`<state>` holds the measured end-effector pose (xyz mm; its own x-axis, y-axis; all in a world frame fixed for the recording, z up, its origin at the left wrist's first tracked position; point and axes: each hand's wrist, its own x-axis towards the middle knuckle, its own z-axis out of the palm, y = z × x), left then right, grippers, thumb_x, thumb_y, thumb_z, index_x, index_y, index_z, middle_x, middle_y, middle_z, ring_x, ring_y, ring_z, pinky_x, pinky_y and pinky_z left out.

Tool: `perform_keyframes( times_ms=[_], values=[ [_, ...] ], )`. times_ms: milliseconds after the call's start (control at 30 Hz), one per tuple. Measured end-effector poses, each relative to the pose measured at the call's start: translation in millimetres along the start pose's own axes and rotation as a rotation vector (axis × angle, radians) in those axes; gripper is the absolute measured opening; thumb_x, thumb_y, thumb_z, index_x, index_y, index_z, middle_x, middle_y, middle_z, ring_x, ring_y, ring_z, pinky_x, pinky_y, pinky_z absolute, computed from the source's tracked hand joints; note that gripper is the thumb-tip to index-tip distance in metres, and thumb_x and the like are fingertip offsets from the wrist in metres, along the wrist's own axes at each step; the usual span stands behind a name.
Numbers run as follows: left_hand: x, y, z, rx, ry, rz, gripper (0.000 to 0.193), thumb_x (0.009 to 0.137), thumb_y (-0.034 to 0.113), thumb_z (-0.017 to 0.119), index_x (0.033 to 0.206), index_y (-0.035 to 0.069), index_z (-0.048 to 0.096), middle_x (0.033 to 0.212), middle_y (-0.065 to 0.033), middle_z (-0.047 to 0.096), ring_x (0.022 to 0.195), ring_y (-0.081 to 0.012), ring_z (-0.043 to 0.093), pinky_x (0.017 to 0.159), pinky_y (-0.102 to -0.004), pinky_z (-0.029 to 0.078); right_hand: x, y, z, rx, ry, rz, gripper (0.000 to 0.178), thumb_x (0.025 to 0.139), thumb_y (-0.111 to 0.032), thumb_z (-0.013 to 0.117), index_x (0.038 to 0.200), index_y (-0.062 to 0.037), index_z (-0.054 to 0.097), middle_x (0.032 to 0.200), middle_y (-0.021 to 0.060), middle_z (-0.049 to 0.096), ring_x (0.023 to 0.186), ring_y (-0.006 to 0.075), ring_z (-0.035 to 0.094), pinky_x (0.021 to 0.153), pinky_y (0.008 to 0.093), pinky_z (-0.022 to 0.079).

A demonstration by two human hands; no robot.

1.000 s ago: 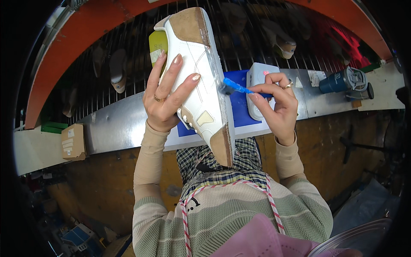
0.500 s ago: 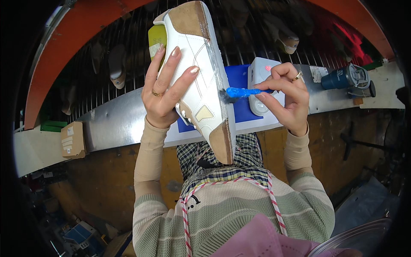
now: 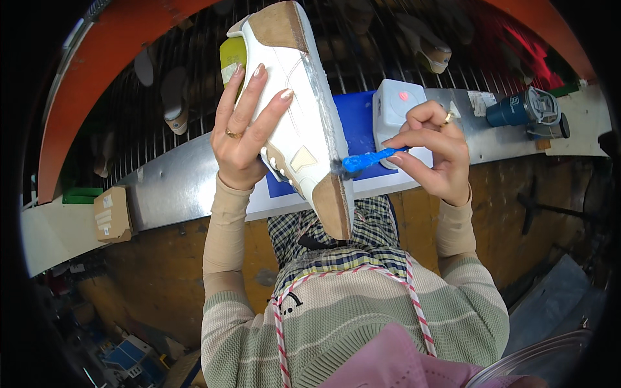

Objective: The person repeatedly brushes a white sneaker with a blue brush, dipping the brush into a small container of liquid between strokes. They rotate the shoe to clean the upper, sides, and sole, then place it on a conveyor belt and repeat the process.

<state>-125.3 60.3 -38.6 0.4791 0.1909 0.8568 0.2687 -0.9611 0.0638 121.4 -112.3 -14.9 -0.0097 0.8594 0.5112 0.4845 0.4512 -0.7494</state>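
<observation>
My left hand (image 3: 242, 132) grips a white and tan shoe upper (image 3: 294, 97) from its left side, with the fingers spread over the white panel. A yellow-green shoe last (image 3: 233, 55) shows at the shoe's opening. The toe points down toward me, and the bottom edge faces right. Between thumb and fingertips of my right hand (image 3: 436, 152) is a small blue brush (image 3: 369, 160). Its dark bristles touch the shoe's lower edge near the tan toe piece. A wet-looking sheen runs along that edge.
Beyond the metal ledge (image 3: 174, 184) lies a dark roller conveyor carrying several shoes (image 3: 174, 107). A white container (image 3: 394, 107) stands on a blue and white sheet behind my right hand. At right is a blue tumbler (image 3: 517, 110); at left, a cardboard box (image 3: 112, 215).
The brush has moved down along the shoe's edge, from the middle toward the toe. The shoe has shifted slightly left and up with my left hand.
</observation>
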Motion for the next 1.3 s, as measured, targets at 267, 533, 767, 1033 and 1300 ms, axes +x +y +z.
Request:
perform_keyframes(
  times_ms=[267, 533, 767, 1033, 1300],
  values=[
    [-26, -9, 9, 0.003, -0.096, -0.134, 0.052, 0.077, 0.016, 0.079, 0.127, 0.007, 0.065, 0.136, -0.0175, 0.06, 0.129, -0.0393, 0.054, 0.11, -0.046, 0.043, -65, 43, -14, -0.447, 0.132, 0.514, 0.013, 0.076, -0.01, 0.081, 0.084, -0.0027, 0.073, 0.089, 0.0088, 0.057, 0.075, 0.0212, 0.06, 0.064, 0.0324, 0.05],
    [-51, -13, 26, -0.054, -0.178, -0.256, 0.065, 0.075, 0.015, 0.082, 0.136, 0.008, 0.059, 0.139, -0.0157, 0.059, 0.131, -0.0335, 0.054, 0.111, -0.0441, 0.041, -124, 95, 18, -0.922, 0.099, 0.567, 0.012, 0.074, -0.008, 0.078, 0.079, -0.0026, 0.069, 0.093, 0.0129, 0.056, 0.075, 0.0326, 0.061, 0.066, 0.0442, 0.049],
    [-50, -13, 37, -0.058, -0.186, -0.263, 0.063, 0.076, 0.014, 0.082, 0.135, 0.008, 0.059, 0.138, -0.0155, 0.059, 0.13, -0.0334, 0.055, 0.11, -0.0418, 0.042, -139, 92, 1, -0.148, 0.283, 0.935, 0.012, 0.085, -0.011, 0.074, 0.086, 0.0012, 0.072, 0.081, 0.0043, 0.06, 0.067, 0.0151, 0.055, 0.056, 0.0296, 0.041],
    [-31, -13, 51, -0.057, -0.173, -0.253, 0.065, 0.073, 0.013, 0.083, 0.134, 0.016, 0.061, 0.138, -0.01, 0.06, 0.128, -0.0338, 0.056, 0.109, -0.041, 0.044, -86, 40, 42, 0.647, 0.409, 0.654, 0.011, 0.086, -0.002, 0.073, 0.095, 0.0039, 0.072, 0.098, 0.0061, 0.057, 0.076, 0.0101, 0.054, 0.066, 0.0221, 0.043],
    [-12, -23, 42, 0.027, -0.156, -0.192, 0.067, 0.071, 0.014, 0.083, 0.134, 0.021, 0.062, 0.138, -0.0057, 0.061, 0.124, -0.0345, 0.059, 0.103, -0.039, 0.05, -57, 0, 40, 0.018, 0.385, 0.328, 0.021, 0.076, 0.001, 0.079, 0.097, 0.0008, 0.076, 0.097, 0.0066, 0.053, 0.085, 0.0128, 0.055, 0.073, 0.0244, 0.048]
  ],
)
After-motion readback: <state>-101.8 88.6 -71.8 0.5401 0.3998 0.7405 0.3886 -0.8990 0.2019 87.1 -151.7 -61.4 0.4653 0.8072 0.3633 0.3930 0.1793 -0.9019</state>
